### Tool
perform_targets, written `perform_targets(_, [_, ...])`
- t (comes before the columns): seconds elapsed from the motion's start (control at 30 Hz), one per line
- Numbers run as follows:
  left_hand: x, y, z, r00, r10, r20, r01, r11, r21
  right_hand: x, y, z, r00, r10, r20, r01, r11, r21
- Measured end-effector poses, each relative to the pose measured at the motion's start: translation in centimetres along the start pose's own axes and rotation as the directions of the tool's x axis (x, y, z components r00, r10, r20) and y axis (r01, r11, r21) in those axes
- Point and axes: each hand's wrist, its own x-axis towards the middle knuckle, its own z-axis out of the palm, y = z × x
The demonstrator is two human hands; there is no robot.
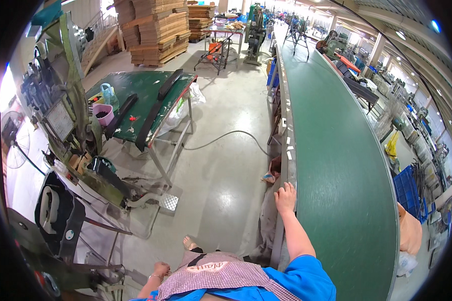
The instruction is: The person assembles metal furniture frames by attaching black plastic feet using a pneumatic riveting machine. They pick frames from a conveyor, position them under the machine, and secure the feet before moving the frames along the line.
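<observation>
My right hand (286,198) rests on the metal side edge (287,170) of a long green conveyor belt (331,165). Its fingers are slightly bent and apart, holding no object. Low beside my checked apron (221,276) hangs my left hand (160,269), fingers curled in and no object showing in them. To the left front stands a green-topped table (148,83) with long black strips (150,120) lying on it. A pink container (103,114) with dark small pieces inside and a light-blue plastic jug (109,95) sit at that table's left side.
A green machine (75,125) with a metal foot pedal (169,202) stands on the left. A black cable (231,133) crosses the grey floor. Stacked cardboard (155,32) rises behind the table. A blue crate (408,188) lies right of the belt; a black stand (297,36) sits on its far end.
</observation>
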Motion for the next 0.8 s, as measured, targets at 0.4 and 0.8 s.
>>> perform_targets(0.4, [1.2,1.2,1.4,0.998,0.029,0.050,-0.029,1.000,0.009,0.2,0.3,0.3,1.000,0.009,0.002,-0.009,0.999,-0.032])
perform_targets(0.8, [2.0,1.5,1.8,0.998,0.039,0.046,-0.039,0.999,-0.010,0.1,0.2,0.1,1.000,0.008,-0.009,-0.008,1.000,-0.023])
